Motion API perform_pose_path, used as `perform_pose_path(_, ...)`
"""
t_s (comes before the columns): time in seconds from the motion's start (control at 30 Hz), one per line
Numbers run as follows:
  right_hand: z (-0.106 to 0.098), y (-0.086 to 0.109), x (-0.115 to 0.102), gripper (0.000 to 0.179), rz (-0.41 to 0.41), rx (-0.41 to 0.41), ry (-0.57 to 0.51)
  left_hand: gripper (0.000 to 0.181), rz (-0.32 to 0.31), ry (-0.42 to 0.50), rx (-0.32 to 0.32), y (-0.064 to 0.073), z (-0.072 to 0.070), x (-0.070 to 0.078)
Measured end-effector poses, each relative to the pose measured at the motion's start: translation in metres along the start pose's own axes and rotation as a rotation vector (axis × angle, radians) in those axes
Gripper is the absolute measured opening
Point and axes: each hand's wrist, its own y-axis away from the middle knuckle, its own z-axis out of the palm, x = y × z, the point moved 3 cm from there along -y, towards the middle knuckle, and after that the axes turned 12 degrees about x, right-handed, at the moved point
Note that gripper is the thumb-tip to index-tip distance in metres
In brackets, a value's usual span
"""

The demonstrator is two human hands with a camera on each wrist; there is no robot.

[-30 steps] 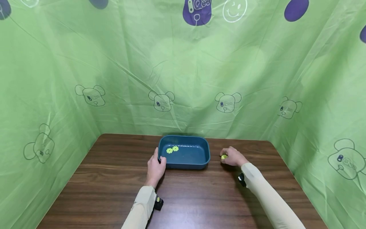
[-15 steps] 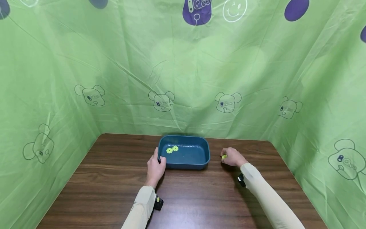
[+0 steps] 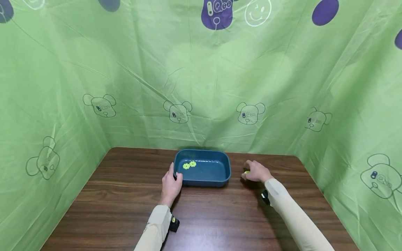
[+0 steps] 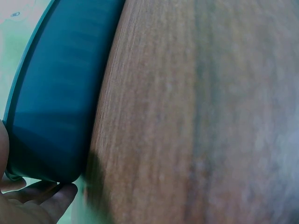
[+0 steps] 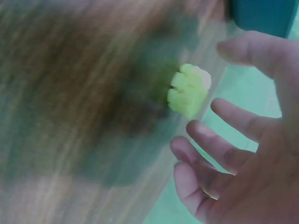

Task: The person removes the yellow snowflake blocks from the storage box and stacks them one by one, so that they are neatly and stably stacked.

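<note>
A dark blue plastic tray (image 3: pixel 206 183) stands near the back of the table. Inside it, at the left, lie two yellow-green notched discs (image 3: pixel 186 166), shaped like flowers. My left hand (image 3: pixel 170 186) holds the tray's near left corner, thumb at the rim and fingers along the outer left side; the left wrist view shows the tray wall (image 4: pixel 60 93) beside the fingertips (image 4: pixel 65 193). Right of the tray, my right hand (image 3: pixel 257 172) is spread around a small yellow-green notched piece (image 5: pixel 189 91), perhaps several discs together. In the right wrist view, thumb and fingers stand apart from it.
The brown wooden table (image 3: pixel 207 216) extends in front of and beside the tray. Green printed curtain (image 3: pixel 213 132) closes off the back and both sides, close behind the tray. A black wrist camera (image 3: pixel 174 223) sits on the left sleeve.
The right thumb and fingers have spread away from the yellow-green piece they were pinching. The left hand, the tray and the two discs inside stay where they were.
</note>
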Motion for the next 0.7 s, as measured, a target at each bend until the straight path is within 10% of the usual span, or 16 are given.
perform_pose_path(0.43,-0.017,-0.023,-0.048,0.052,-0.107,0.268,-0.149,0.063,-0.005,-0.003,-0.004,0.001,0.002,-0.003)
perform_pose_path(0.7,-0.01,-0.039,-0.114,0.044,-0.132,0.192,-0.339,0.062,0.0,-0.008,0.007,0.0,0.003,-0.002)
